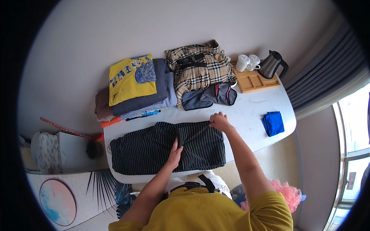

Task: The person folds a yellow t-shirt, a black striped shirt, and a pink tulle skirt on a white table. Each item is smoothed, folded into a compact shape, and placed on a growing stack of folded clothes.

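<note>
Spread before me on the white table [248,115] lies a black garment with thin white stripes [138,153], probably trousers or shorts. My right hand [220,121] pinches its far right corner, fingers curled in. Near the middle of the cloth, my left hand [175,154] rests along a raised fold with the thumb apart from the fingers. Part of its fingertips is lost in the dark fabric, so whether it grips the fold is unclear.
Behind the garment stand a stack of folded clothes topped by a yellow T-shirt [131,83], a plaid garment [202,69] and a grey cloth [219,95]. Farther right are a wooden tray [254,82], white mugs [242,63], an electric kettle [270,65] and a folded blue cloth [273,124].
</note>
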`<action>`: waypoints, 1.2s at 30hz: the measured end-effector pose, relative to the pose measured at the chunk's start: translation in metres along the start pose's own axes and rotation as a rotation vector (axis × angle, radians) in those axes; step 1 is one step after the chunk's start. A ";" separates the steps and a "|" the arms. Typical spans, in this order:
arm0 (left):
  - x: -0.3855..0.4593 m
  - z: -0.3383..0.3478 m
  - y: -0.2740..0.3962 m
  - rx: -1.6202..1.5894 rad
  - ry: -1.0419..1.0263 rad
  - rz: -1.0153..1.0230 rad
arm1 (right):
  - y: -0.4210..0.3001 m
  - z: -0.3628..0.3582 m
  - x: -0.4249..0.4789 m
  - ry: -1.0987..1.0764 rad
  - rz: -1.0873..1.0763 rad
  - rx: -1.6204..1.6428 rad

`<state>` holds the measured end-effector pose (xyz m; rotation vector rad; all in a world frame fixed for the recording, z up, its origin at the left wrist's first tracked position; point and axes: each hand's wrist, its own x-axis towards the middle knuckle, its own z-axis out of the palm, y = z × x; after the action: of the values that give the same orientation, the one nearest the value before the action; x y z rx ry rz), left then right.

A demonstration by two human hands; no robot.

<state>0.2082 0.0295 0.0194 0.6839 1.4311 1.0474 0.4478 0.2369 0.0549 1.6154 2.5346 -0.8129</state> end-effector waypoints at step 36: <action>0.038 -0.021 -0.002 0.924 0.325 0.318 | -0.082 0.082 -0.176 0.637 0.242 -0.009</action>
<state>0.1821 0.0577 -0.0011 1.4852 2.1572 0.7032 0.4387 0.0270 0.0700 2.4283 2.5879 -0.2873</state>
